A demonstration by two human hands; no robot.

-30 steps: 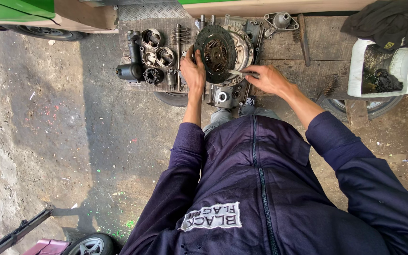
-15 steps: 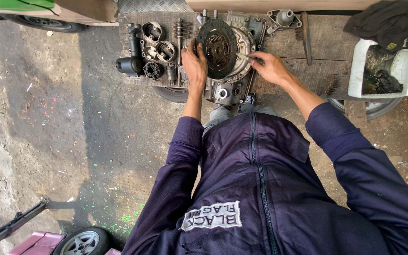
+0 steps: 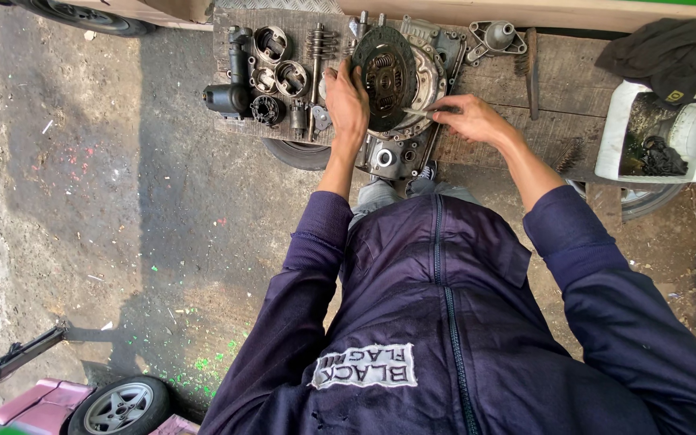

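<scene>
Worn wooden desk [image 3: 557, 121] over a dirt floor. Dark round metal clutch disc [image 3: 387, 76] at 12 o'clock: left hand [image 3: 346, 101] grasps its rim; right hand [image 3: 469, 117] fingers pinch a thin, indistinct tool [image 3: 419, 112].

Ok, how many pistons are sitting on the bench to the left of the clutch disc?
3: one piston at the top, one below it, one beside that, near the left hand. Others may be hidden.
</scene>
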